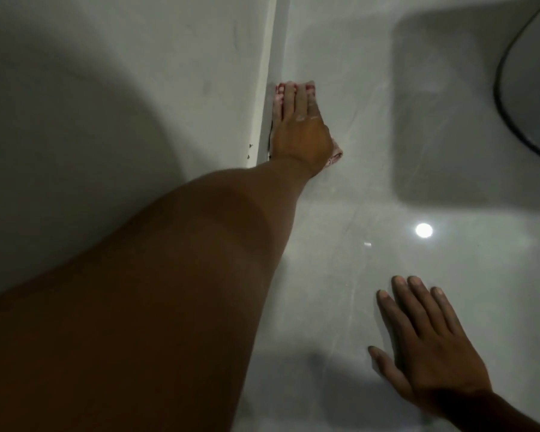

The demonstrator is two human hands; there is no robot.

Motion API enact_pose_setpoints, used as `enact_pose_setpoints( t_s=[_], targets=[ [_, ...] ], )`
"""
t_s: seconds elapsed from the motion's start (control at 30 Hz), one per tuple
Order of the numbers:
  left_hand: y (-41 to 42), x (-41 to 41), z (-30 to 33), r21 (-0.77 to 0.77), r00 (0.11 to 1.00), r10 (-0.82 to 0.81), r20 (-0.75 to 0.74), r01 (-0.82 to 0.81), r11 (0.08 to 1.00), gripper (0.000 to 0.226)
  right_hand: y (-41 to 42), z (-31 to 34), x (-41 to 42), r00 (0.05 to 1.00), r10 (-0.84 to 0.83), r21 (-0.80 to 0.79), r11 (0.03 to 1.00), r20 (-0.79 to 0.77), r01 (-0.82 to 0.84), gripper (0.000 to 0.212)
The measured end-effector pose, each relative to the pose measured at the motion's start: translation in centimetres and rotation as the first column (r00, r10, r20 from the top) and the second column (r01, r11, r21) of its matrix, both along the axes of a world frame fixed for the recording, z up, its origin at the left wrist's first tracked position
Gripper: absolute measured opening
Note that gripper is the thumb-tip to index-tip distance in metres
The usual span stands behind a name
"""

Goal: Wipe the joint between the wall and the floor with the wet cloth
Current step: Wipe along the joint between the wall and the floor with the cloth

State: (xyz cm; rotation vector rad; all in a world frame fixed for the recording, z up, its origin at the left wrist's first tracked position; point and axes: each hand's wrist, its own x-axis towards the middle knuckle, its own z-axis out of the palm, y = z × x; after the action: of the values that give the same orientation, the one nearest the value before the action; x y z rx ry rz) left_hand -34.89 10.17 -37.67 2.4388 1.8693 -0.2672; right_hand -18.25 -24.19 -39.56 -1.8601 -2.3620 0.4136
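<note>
My left hand point(301, 132) reaches far forward and presses a pink-and-red patterned cloth point(280, 92) flat onto the floor, right against the joint point(270, 120) where the pale wall point(169, 88) meets the glossy grey floor point(356, 151). The fingers lie stretched over the cloth, whose edges show past the fingertips and beside the wrist. A white strip runs along the foot of the wall, with dark specks near the wrist. My right hand point(424, 347) rests flat on the floor at the lower right, fingers spread, holding nothing.
A curved white object with a dark rim point(530, 98) stands at the upper right and casts a large shadow on the floor. A ceiling light is mirrored in the tiles point(423, 230). A grout line runs across the floor between my hands.
</note>
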Motion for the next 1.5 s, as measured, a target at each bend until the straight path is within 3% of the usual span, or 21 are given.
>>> enact_pose_setpoints(
  t_s=[0.23, 0.4, 0.57, 0.67, 0.73, 0.9, 1.0, 1.2, 1.27, 1.4, 1.5],
  targets=[
    [-5.1, -0.9, 1.5, -0.034, 0.996, 0.050, 0.072, -0.048, 0.998, 0.094, 0.0, 0.1, 0.1, 1.000, 0.010, -0.054, 0.999, -0.005, -0.010, 0.085],
    [-18.2, -4.1, 1.2, 0.011, 0.964, 0.120, 0.236, -0.126, 0.992, 0.076, 0.0, 0.0, 0.1, 0.999, -0.005, -0.045, 0.999, -0.031, 0.003, 0.085],
    [-37.3, -8.4, 1.3, -0.051, 0.987, 0.080, 0.141, -0.073, 0.996, 0.070, -0.1, 0.3, -0.1, 0.999, 0.001, 0.005, 1.000, -0.048, -0.001, 0.084],
    [-40.8, -9.5, 1.5, -0.016, 0.988, 0.093, 0.119, -0.092, 0.996, 0.067, 0.0, 0.5, -0.2, 0.999, -0.003, -0.005, 1.000, -0.042, 0.003, 0.085],
    [-40.1, -9.5, 1.5, 0.001, 0.984, 0.102, 0.144, -0.103, 0.995, 0.058, 0.1, 0.6, -0.2, 0.999, -0.006, -0.011, 1.000, -0.041, 0.005, 0.085],
    [-37.3, -9.3, 0.4, 0.036, 0.974, 0.056, 0.219, -0.066, 0.997, 0.063, 0.0, 1.0, -0.2, 1.000, -0.004, -0.006, 1.000, -0.025, 0.003, 0.085],
    [-31.5, -7.9, -0.4, 0.128, 0.952, 0.052, 0.301, -0.095, 0.987, 0.066, 0.3, 0.8, -0.2, 1.000, 0.010, -0.027, 1.000, -0.004, -0.010, 0.086],
    [-16.4, -4.2, -0.7, 0.138, 0.908, 0.072, 0.414, -0.141, 0.980, 0.073, 0.2, 0.7, -0.2, 1.000, 0.010, 0.013, 1.000, -0.015, -0.010, 0.085],
    [-11.9, -3.3, -0.5, 0.137, 0.932, 0.019, 0.361, -0.074, 0.988, 0.077, 0.2, 0.5, -0.2, 1.000, 0.007, 0.013, 1.000, -0.009, -0.007, 0.084],
    [-5.3, -1.9, 0.1, 0.112, 0.932, -0.288, 0.219, 0.269, 0.957, 0.080, 0.2, 0.2, 0.0, 1.000, 0.017, -0.011, 1.000, -0.003, -0.017, 0.084],
    [-1.9, -1.1, 0.0, 0.069, 0.959, -0.227, 0.168, 0.218, 0.973, 0.078, 0.0, 0.1, -0.1, 1.000, 0.012, 0.007, 1.000, -0.004, -0.012, 0.084]
  ],
)
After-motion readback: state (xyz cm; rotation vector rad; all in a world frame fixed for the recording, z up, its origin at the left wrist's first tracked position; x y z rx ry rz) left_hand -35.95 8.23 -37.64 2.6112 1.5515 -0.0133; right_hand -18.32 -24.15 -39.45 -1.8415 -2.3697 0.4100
